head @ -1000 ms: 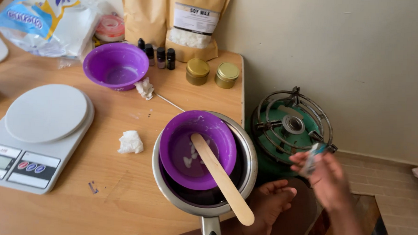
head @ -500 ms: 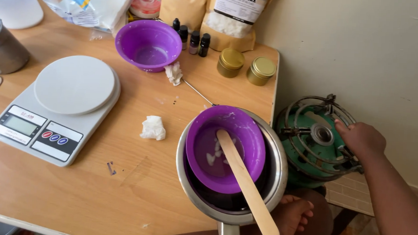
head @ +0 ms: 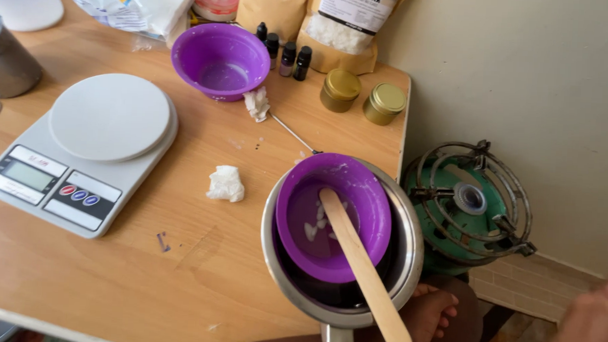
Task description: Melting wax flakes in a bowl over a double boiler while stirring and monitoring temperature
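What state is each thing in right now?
purple bowl in pot: upright, holds white flakes.
wooden stick: leaning in that bowl.
second purple bowl: upright, nearly empty.
gold tins: lids on.
dropper bottles: capped.
green stove: unlit, nothing on it.
right hand: blurred at frame edge.

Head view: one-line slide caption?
Purple bowl with wooden stick sits in steel pot; green stove beside table.
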